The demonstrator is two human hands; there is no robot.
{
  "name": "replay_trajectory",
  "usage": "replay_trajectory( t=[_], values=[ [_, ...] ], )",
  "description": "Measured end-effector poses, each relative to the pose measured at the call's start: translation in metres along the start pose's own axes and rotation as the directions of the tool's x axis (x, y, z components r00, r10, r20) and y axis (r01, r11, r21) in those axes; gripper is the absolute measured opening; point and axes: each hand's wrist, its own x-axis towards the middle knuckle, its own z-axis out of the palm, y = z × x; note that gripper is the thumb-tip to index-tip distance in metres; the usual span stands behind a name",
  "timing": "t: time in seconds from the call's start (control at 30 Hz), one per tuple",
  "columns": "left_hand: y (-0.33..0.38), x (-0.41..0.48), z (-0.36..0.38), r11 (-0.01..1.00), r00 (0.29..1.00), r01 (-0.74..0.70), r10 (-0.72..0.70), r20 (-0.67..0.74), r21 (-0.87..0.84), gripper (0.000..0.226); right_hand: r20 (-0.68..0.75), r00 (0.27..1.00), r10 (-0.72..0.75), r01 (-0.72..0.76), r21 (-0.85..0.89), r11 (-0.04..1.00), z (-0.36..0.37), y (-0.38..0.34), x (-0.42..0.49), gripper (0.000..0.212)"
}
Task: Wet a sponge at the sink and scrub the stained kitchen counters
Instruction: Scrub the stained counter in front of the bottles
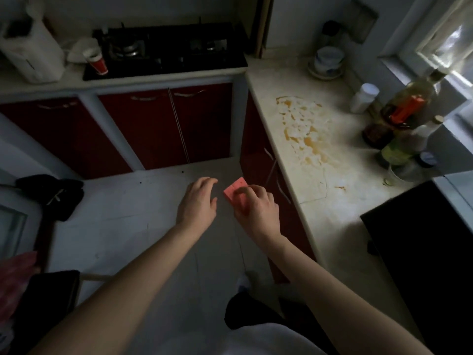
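Fingers (245,192) of my right hand (256,208) pinch the pink sponge (234,189) over the floor, left hand (197,201) spread empty beside it; a loose pinch risks dropping it short of the stained counter (302,129).

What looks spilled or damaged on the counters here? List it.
An orange-brown stain is smeared over the pale right counter, patchy with whitish streaks, beside the bottles. A thin crack curves across the counter nearer the person. The right hand holds the pink sponge over the floor.
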Motion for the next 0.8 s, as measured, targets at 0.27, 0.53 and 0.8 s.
replay_trajectory(
  t=[0.27,0.53,0.8],
  values=[
    [-0.005,0.149,0.006,0.997,0.997,-0.053,0.051,0.054,0.048,0.047,0.003,0.996,0.085,-0.085,0.06,0.995,0.009,0.018,0.131,0.038],
    [-0.035,0.286,0.024,0.986,0.979,-0.161,0.153,0.133,0.049,0.049,0.025,0.983,0.184,-0.184,0.017,0.983,0.026,0.024,0.243,0.04],
    [-0.062,0.431,0.022,0.92,0.885,-0.392,0.371,0.281,0.02,0.05,-0.088,0.925,0.369,-0.373,-0.035,0.927,0.042,0.02,0.337,0.037]
  ],
)
